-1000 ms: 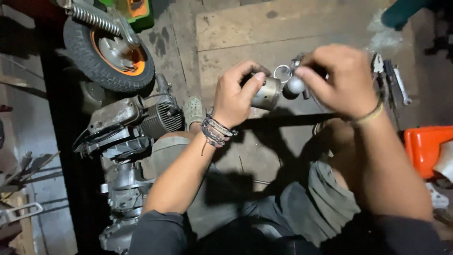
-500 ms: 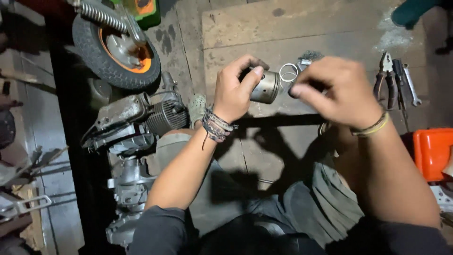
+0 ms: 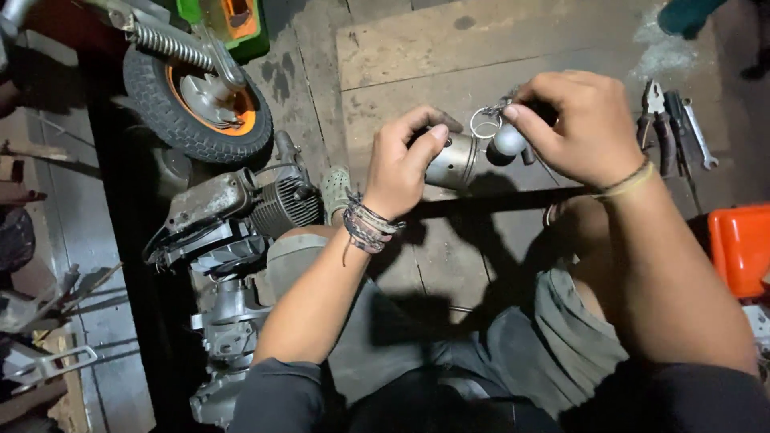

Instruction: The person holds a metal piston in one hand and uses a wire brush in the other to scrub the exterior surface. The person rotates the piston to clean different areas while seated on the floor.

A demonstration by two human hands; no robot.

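Observation:
My left hand (image 3: 405, 160) grips a grey metal piston (image 3: 454, 163), held on its side above the wooden floor. My right hand (image 3: 579, 124) pinches a thin metal ring (image 3: 484, 123) at the piston's open end; a small white rounded object (image 3: 508, 140) sits under its fingers. Bracelets wrap my left wrist and a cord band circles my right wrist. I am crouched, and my knees show below the hands.
A small engine (image 3: 241, 210) lies on the floor at left, beside a wheel with an orange hub (image 3: 197, 100) and a coil spring. Pliers and a wrench (image 3: 672, 120) lie at right. An orange container (image 3: 739, 248) stands at the right edge.
The right hand has shifted a little up and right with the ring, still at the piston's end. The left hand keeps its grip on the piston.

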